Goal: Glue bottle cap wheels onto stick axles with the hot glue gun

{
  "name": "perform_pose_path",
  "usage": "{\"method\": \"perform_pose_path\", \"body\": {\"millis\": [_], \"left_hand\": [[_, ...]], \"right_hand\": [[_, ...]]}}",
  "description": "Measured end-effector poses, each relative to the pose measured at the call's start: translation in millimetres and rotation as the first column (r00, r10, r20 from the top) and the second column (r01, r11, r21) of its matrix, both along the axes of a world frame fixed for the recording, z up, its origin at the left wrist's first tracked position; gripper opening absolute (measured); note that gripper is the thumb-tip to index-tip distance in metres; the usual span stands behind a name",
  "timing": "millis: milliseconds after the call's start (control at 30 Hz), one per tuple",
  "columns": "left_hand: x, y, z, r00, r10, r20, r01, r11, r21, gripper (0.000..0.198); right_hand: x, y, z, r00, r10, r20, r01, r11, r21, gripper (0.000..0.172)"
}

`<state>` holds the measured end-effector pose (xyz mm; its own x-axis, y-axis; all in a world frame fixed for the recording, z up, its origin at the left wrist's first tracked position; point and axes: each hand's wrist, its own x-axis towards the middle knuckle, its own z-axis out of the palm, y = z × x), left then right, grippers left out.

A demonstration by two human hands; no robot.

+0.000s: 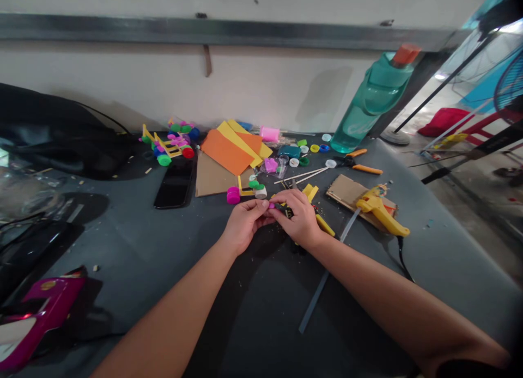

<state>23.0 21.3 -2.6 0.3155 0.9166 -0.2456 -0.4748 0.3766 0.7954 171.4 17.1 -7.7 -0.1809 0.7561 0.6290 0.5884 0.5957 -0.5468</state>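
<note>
My left hand (246, 223) and my right hand (300, 217) meet over the middle of the dark table, fingers closed in a pinch. Between the fingertips shows a small pink-purple piece (272, 205); its kind is too small to make out, and the fingers cover most of it. Just beyond them sits a little yellow frame (245, 192) with a magenta bottle cap (233, 195) and green and white caps on it. Yellow-handled pliers (326, 225) lie partly hidden by my right hand.
A yellow glue gun (382, 212) rests on cardboard at right, a long glue stick extending from it. Behind are orange paper (226, 152), loose caps, orange-handled pliers (366, 169) and a teal bottle (368, 105). A phone (175, 184) and magenta device (47, 307) lie left.
</note>
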Motion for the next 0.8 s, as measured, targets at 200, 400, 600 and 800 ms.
{"method": "perform_pose_path", "body": {"millis": [200, 400, 600, 800], "left_hand": [[-0.3, 0.0, 0.9, 1.0, 0.002, -0.015, -0.003, 1.0, -0.017, 0.016], [0.2, -0.5, 0.6, 1.0, 0.004, 0.0, -0.005, 1.0, -0.012, 0.015], [0.0, -0.5, 1.3, 1.0, -0.016, -0.009, 0.016, 1.0, -0.015, 0.017], [0.5, -0.7, -0.6, 1.0, -0.015, -0.003, 0.015, 1.0, -0.009, 0.013]], "right_hand": [[0.1, -0.3, 0.2, 1.0, 0.006, 0.012, -0.006, 1.0, -0.023, 0.016], [-0.3, 0.0, -1.1, 0.999, 0.027, 0.031, -0.027, 1.0, -0.001, 0.013], [0.5, 1.0, -0.1, 1.0, -0.006, 0.02, 0.005, 1.0, 0.002, 0.01], [0.7, 0.9, -1.0, 0.999, 0.017, 0.045, -0.017, 1.0, -0.001, 0.016]]}}
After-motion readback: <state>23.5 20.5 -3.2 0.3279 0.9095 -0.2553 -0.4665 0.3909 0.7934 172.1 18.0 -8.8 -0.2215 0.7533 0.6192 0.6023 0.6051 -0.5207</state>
